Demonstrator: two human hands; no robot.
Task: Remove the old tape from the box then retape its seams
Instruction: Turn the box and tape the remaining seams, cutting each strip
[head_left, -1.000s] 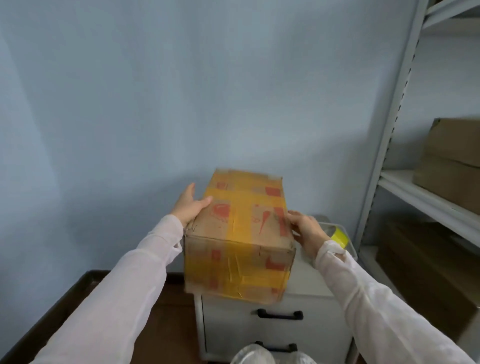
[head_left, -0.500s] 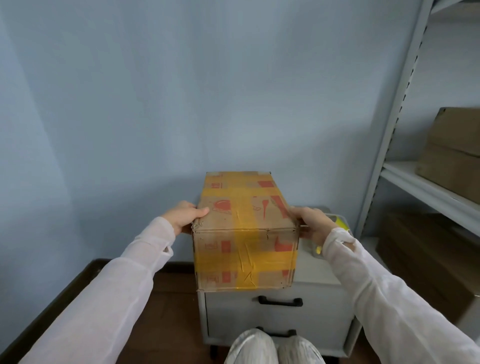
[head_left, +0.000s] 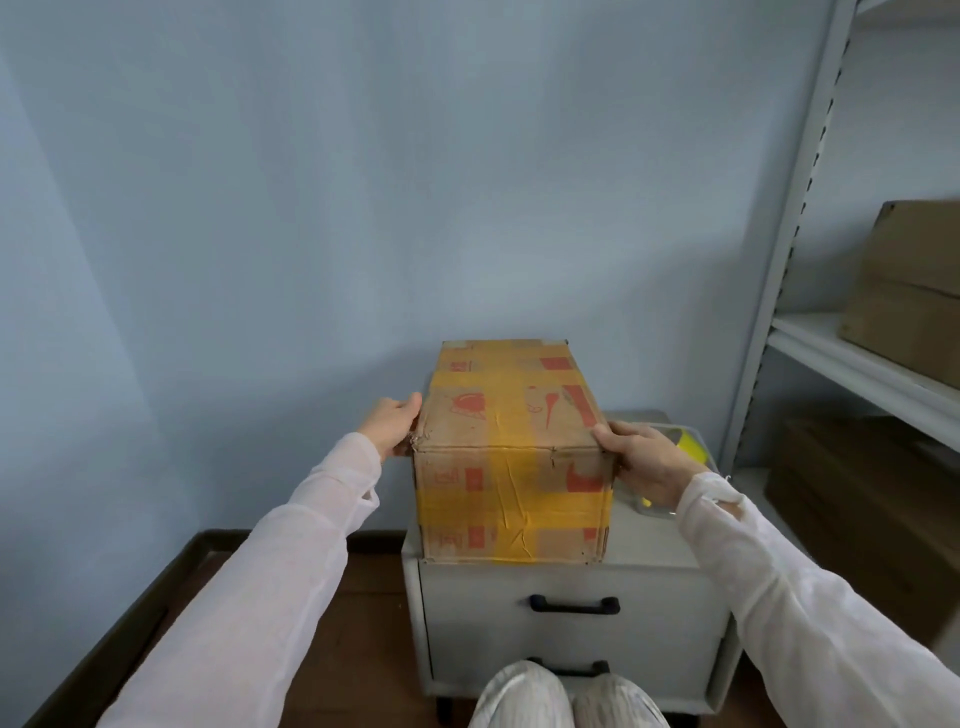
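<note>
A brown cardboard box (head_left: 460, 431) with red print stands on a small grey drawer cabinet (head_left: 571, 639). Wide yellow tape (head_left: 511, 499) runs lengthwise over its top and down its front, with cross bands on both faces. My left hand (head_left: 390, 426) grips the box's upper left edge, thumb on top. My right hand (head_left: 647, 462) grips the upper right front corner, thumb on top and fingers down the side. The box sits flat and square to me.
A clear plastic bin (head_left: 691, 457) holding a yellow roll stands on the cabinet behind my right hand. A metal shelf rack (head_left: 779, 291) with cardboard boxes (head_left: 904, 291) fills the right side. A blue wall is close behind. My knees (head_left: 566, 699) are at the bottom.
The box was held tilted in the air; it has come down and now rests flat on the cabinet top. Both hands stayed on its sides.
</note>
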